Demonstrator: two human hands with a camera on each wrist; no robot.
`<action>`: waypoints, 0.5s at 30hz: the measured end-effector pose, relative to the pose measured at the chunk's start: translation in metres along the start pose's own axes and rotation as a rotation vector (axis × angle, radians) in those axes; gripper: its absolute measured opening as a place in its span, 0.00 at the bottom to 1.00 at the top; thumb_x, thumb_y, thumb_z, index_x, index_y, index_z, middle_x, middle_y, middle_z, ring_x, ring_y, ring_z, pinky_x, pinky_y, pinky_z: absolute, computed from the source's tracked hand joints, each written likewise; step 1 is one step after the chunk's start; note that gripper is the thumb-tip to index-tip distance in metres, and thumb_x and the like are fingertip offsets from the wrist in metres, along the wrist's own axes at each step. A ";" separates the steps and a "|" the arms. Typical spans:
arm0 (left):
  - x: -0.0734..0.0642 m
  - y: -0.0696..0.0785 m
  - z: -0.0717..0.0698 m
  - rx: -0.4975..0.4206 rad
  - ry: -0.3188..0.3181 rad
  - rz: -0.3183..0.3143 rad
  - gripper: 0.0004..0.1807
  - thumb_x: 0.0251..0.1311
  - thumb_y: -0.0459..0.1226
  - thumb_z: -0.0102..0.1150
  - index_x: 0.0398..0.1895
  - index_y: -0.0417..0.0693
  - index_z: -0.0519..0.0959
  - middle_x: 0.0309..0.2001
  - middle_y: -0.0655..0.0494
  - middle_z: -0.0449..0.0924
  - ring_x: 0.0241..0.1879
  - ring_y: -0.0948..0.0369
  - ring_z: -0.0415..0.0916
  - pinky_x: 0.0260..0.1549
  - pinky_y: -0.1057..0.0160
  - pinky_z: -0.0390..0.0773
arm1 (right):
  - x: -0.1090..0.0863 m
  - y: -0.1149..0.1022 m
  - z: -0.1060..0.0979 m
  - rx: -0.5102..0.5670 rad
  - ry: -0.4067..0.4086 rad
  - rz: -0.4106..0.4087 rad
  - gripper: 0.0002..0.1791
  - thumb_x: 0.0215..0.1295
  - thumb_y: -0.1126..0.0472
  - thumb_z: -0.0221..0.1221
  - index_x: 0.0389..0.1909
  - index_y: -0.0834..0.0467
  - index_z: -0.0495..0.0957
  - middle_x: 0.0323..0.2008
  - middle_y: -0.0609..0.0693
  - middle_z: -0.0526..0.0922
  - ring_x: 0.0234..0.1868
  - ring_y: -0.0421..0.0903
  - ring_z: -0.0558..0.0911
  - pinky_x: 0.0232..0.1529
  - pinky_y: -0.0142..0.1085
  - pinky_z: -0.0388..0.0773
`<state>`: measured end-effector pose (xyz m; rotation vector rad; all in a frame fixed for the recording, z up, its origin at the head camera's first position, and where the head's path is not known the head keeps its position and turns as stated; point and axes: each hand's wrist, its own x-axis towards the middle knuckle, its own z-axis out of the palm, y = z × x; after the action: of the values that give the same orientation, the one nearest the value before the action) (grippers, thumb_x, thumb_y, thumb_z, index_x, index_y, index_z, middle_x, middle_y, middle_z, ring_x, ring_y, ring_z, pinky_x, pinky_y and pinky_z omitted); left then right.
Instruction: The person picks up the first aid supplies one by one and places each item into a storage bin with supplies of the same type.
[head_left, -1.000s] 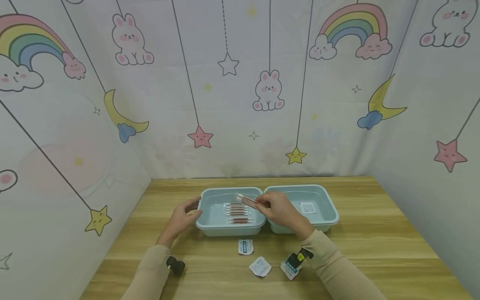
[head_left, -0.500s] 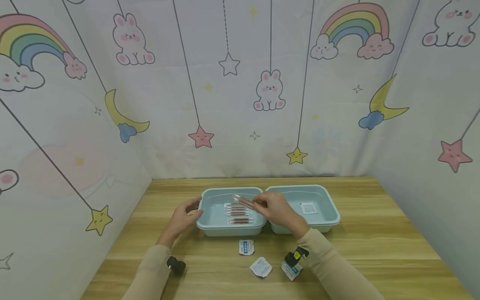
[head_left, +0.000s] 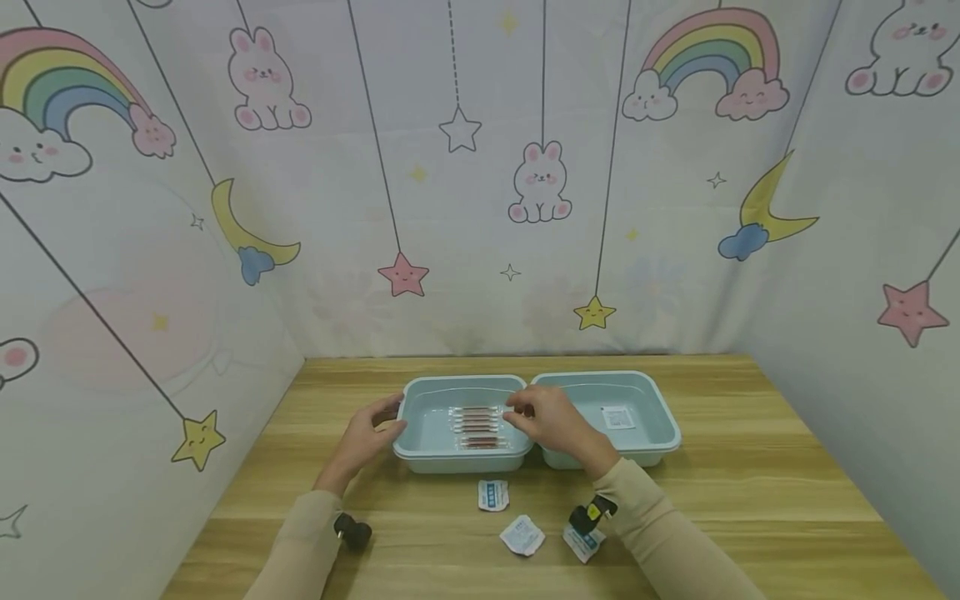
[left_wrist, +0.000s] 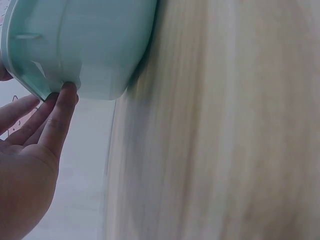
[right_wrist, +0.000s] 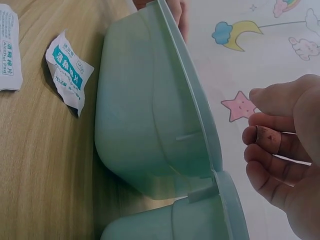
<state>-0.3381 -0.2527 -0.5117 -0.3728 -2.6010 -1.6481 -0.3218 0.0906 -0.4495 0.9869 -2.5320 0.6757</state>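
Note:
My left hand holds the left end of the left light-blue plastic bin; in the left wrist view its fingers lie against the outer wall just under the rim. Inside that bin lies a row of clear-wrapped cotton swabs with reddish-brown shafts. My right hand hovers over the bin's right end, beside the swabs. In the right wrist view its thumb and loosely bent fingers stand apart with nothing between them, and a band wraps one finger.
A second light-blue bin adjoins on the right, a white square packet inside it. In front lie small alcohol pad packets: one near the left bin, a crumpled one, another under the right wrist. A patterned curtain stands behind.
My right hand has lowered the wrapped swab it held onto the far end of the row and let go. The left hand stays at the bin's end.

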 end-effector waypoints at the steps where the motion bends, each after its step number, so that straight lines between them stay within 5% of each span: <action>1: 0.000 0.000 0.000 -0.005 0.002 -0.002 0.30 0.63 0.34 0.61 0.67 0.39 0.67 0.62 0.38 0.73 0.61 0.43 0.72 0.57 0.47 0.75 | 0.000 0.000 0.000 0.002 -0.002 0.001 0.09 0.63 0.57 0.64 0.38 0.58 0.85 0.27 0.44 0.82 0.27 0.35 0.75 0.28 0.27 0.73; 15: -0.001 0.002 0.000 -0.009 0.005 -0.002 0.30 0.62 0.34 0.61 0.67 0.39 0.68 0.61 0.39 0.74 0.61 0.43 0.72 0.58 0.46 0.75 | -0.003 0.001 -0.004 0.009 0.009 0.040 0.07 0.64 0.57 0.63 0.40 0.54 0.85 0.30 0.42 0.83 0.29 0.34 0.76 0.30 0.27 0.74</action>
<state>-0.3365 -0.2519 -0.5105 -0.3661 -2.5920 -1.6604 -0.3201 0.0946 -0.4479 0.9361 -2.5497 0.7026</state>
